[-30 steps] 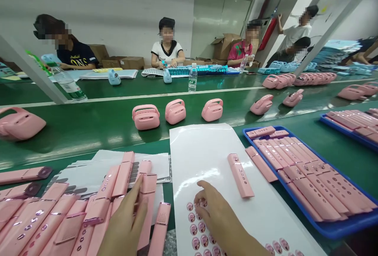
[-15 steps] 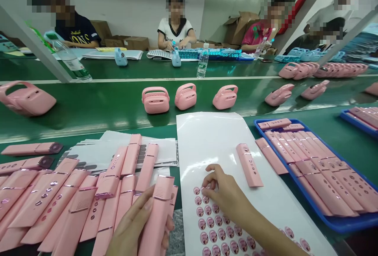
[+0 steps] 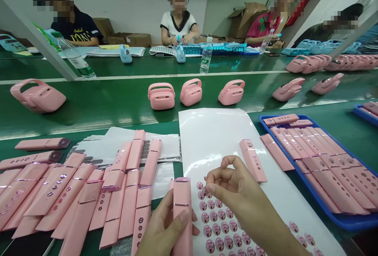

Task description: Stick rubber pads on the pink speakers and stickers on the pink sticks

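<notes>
My left hand (image 3: 167,224) is closed around a pink microphone-like handset (image 3: 182,208), held upright with a shiny band near its top. A pink edge shows behind it; whether this is a second handset I cannot tell. My right hand (image 3: 236,187) pinches thumb and forefinger together over the sticker sheet (image 3: 203,138). A small round sticker (image 3: 204,190) shows at those fingertips, partly hidden. Below the hand lie rows of round pink picture stickers (image 3: 216,229). One handset (image 3: 253,160) rests on the sheet, its row of buttons facing up.
Many pink handsets (image 3: 67,193) lie piled at left, beside white papers (image 3: 162,143). A blue tray (image 3: 319,130) of handsets stands at right. Pink handled units (image 3: 161,96) sit on the green belt (image 3: 124,110). Beyond are a water bottle (image 3: 206,57) and several people seated.
My left hand has moved right and turned the handset more upright, closer to the sheet. The right hand has lifted slightly from the sticker rows, fingers still pinched. The view has shifted a little.
</notes>
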### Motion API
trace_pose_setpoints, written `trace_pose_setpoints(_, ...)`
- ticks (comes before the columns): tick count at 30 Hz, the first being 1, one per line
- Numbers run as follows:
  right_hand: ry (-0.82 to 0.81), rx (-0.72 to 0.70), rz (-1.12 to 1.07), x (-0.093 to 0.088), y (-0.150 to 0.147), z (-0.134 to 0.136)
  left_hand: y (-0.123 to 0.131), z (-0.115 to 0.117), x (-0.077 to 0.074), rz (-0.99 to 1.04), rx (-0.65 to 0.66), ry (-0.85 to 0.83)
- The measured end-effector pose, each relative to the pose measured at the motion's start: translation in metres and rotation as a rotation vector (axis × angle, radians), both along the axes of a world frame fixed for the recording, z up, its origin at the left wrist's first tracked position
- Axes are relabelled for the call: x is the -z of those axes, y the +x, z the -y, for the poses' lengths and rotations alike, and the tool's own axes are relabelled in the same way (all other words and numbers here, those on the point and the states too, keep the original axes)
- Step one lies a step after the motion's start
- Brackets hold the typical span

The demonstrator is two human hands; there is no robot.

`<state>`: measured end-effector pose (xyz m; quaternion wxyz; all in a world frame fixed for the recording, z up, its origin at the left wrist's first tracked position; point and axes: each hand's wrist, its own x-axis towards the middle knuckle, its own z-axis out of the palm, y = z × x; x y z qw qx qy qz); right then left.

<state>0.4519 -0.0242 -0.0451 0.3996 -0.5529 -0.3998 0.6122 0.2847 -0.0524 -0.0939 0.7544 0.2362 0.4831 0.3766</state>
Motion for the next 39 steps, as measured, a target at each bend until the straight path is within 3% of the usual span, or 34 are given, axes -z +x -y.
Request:
trace_pose_setpoints(3,-0.009,0.029,-0.002,-0.002,-0.004,0.005,0.001,0.000,-0.005,-0.067,0.102,-0.002)
trace_pose_setpoints(7,-0.005,0.045,0.000,0.001,-0.002,0.007,0.005,0.000,-0.002,0.002,-0.073,0.036)
trace_pose_setpoints(12,0.027,0.052,0.026,-0.001,-0.005,0.011,0.012,0.001,0.004,0.030,-0.082,0.048)
trace_pose_setpoints(17,0.054,0.016,0.120,-0.001,-0.013,0.013,0.014,0.002,0.011,-0.064,0.008,0.213)
trace_pose_setpoints(30,0.118,0.019,0.336,0.001,-0.018,0.014,0.013,0.002,0.010,-0.148,0.126,0.264)
trace_pose_setpoints(39,0.172,0.049,0.357,0.005,-0.022,0.019,0.013,0.003,0.009,-0.143,0.121,0.246)
